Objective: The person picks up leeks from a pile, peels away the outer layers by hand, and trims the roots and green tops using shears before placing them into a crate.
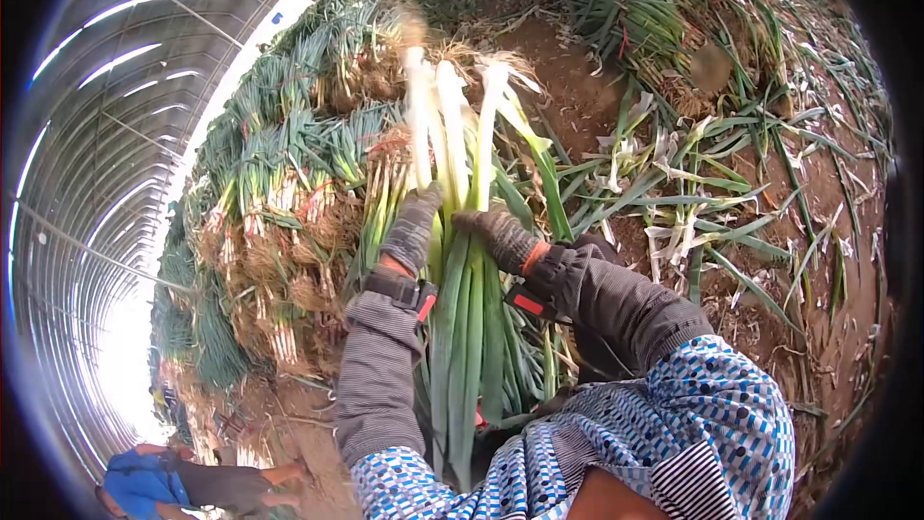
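Several large green onions point(484, 149) are held up in front of me, white root ends away and long green leaves hanging toward my lap. My left hand point(416, 221), in a dark knit glove, is closed round the left stalks, where white turns to green. One stalk there is smeared by motion near its root end. My right hand point(500, 237), gloved too, is closed on the right side of the same bunch, with its thumb across the stalks. A bent outer leaf point(549, 173) hangs off to the right.
Tied green onion bundles point(279, 202) are stacked at the left, roots outward. More bundles point(635, 10) lie at the upper right. Stripped leaves point(693, 221) litter the soil on the right. Another person point(183, 483) is at the lower left, under an arched tunnel roof point(106, 135).
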Available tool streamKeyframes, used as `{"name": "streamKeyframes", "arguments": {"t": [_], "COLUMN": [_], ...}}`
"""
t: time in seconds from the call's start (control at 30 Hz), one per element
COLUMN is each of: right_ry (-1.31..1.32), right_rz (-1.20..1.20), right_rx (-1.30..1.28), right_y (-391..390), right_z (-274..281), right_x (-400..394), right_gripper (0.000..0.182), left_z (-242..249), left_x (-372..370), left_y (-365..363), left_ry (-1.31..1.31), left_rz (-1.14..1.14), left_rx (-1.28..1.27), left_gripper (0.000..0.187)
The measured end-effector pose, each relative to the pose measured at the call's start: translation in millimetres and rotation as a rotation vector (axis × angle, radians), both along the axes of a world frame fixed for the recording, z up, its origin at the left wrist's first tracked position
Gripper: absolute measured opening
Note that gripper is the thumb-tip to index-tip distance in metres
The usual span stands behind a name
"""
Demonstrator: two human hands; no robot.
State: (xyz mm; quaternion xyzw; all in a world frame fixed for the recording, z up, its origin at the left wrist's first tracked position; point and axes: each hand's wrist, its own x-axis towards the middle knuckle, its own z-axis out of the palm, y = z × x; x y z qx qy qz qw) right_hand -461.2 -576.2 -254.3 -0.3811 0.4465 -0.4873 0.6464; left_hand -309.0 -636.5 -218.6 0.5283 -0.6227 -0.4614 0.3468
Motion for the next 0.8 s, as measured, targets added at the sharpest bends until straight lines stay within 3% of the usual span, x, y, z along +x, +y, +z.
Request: {"name": "streamKeyframes", "arguments": {"t": [0.03, 0.1, 0.17, 0.2, 0.3, 0.33, 0.37, 0.4, 0.43, 0.47, 0.5, 0.53, 0.57, 0.63, 0.7, 0.77, 0.8], "right_ry": [0.175, 0.412, 0.421, 0.307, 0.161, 0.12, 0.078, 0.264, 0.267, 0.278, 0.293, -0.038, 0.115, 0.416, 0.46, 0.747, 0.621], "right_rz": [0.031, 0.003, -0.042, -0.064, -0.03, 0.0, 0.028, -0.041, -0.041, -0.043, -0.046, 0.102, 0.229, 0.469, -0.366, -0.731, -0.663], "right_rx": [0.044, -0.052, -0.188, -0.271, -0.376, -0.381, -0.387, -0.401, -0.43, -0.463, -0.501, -0.898, -0.787, -0.549, -0.878, -0.928, -1.01], "right_y": [5, -4, 5, 10, 19, 19, 21, 33, 39, 44, 44, 21, 19, 20, -6, -39, -59], "right_z": [7, -31, -39, -44, -28, -20, -14, 0, 4, 10, 15, -2, 9, 38, 39, 63, 75], "right_x": [-1, 19, 28, 28, 31, 31, 33, 33, 25, 23, 21, 28, 13, -37, -67, -98, -107], "right_gripper": [0.05, 0.057, 0.056, 0.051, 0.055, 0.059, 0.062, 0.068, 0.061, 0.055, 0.049, 0.075, 0.077, 0.081, 0.085, 0.094, 0.096], "left_z": [7, -4, 6, 7, 4, 9, 24, 3, -21, 36, 38, 37, 37, 44, 49, 80, 92], "left_x": [-3, 6, -5, -13, -9, -9, -23, -10, -5, -35, -31, -20, -10, 7, 16, 5, 2], "left_y": [3, 0, 3, 4, 20, 24, 45, 31, 15, 53, 51, 48, 45, 35, 24, 41, 46], "left_ry": [-0.167, -0.251, -0.34, -0.388, 0.277, 0.233, -0.035, -0.213, -0.392, -0.497, -0.346, -0.196, -0.048, -0.049, 0.006, -0.003, -0.026], "left_rz": [0.005, -0.038, 0.093, 0.163, 0.045, 0.017, 0.076, 0.089, 0.105, 0.172, 0.152, 0.132, 0.112, 0.08, -0.031, -0.029, -0.067], "left_rx": [0.037, 0.03, 0.166, 0.241, 0.161, 0.179, -0.042, -0.165, -0.285, -0.139, -0.113, -0.083, -0.051, -0.078, -0.134, -0.103, -0.129], "left_gripper": [0.041, 0.041, 0.044, 0.046, 0.051, 0.053, 0.058, 0.055, 0.051, 0.053, 0.052, 0.051, 0.05, 0.038, 0.035, 0.038, 0.04]}}
